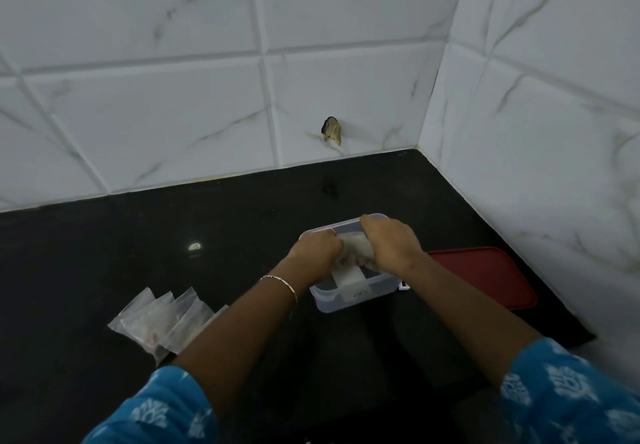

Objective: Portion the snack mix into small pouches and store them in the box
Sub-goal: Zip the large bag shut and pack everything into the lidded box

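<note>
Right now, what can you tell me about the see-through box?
The box is clear plastic, rectangular with rounded corners, open on top. It stands upright on the black counter, a white label on its near wall. The left hand and right hand reach inside, gripping a pouch. A red lid lies beside it.

Box point(349, 299) translucent plastic, lid point(485, 273) matt red plastic. Pouches point(162, 322) clear crinkly film. Countertop point(138, 253) glossy black stone, wall tiles point(156, 104) smooth marbled white
</note>
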`<state>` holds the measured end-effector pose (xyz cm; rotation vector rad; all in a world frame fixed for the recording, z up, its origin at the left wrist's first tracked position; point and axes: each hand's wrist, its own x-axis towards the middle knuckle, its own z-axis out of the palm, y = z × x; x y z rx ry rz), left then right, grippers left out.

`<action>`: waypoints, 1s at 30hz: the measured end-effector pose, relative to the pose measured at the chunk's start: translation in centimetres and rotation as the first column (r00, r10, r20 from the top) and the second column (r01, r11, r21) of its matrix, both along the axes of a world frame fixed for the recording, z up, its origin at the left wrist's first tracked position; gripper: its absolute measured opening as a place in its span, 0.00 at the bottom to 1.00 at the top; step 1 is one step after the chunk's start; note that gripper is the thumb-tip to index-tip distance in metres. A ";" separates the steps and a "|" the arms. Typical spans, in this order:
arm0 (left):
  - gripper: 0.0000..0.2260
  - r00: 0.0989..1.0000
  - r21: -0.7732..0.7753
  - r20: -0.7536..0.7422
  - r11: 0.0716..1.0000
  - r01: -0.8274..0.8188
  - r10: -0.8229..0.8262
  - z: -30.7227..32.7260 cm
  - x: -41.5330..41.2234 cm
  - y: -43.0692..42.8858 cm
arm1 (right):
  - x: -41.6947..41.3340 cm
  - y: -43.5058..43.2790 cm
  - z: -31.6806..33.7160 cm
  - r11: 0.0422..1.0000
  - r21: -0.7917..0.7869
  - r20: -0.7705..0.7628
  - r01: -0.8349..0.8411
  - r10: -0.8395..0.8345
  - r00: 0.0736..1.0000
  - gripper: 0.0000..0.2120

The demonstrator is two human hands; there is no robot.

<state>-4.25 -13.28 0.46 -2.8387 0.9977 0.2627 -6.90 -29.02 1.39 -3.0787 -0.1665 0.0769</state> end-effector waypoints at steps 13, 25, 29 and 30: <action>0.19 0.983 0.216 0.184 0.975 -0.057 0.016 0.1 -0.9 -1.4 | 2.5 0.9 -2.7 0.991 -0.071 -0.240 0.118 -0.131 0.962 0.13; 0.23 0.983 0.189 0.106 0.967 -0.168 0.150 -1.3 -0.2 -2.0 | 2.2 0.9 -3.7 0.969 -0.053 -0.216 0.241 -0.247 0.945 0.18; 0.24 0.990 0.183 0.104 0.977 -0.110 0.092 -1.7 -0.3 -1.7 | 2.5 0.9 -3.8 0.979 -0.060 -0.290 0.194 -0.204 0.935 0.20; 0.23 0.991 0.188 0.105 0.977 -0.097 0.078 -1.8 -0.2 -1.7 | 2.6 0.8 -3.9 0.981 -0.062 -0.288 0.185 -0.195 0.938 0.19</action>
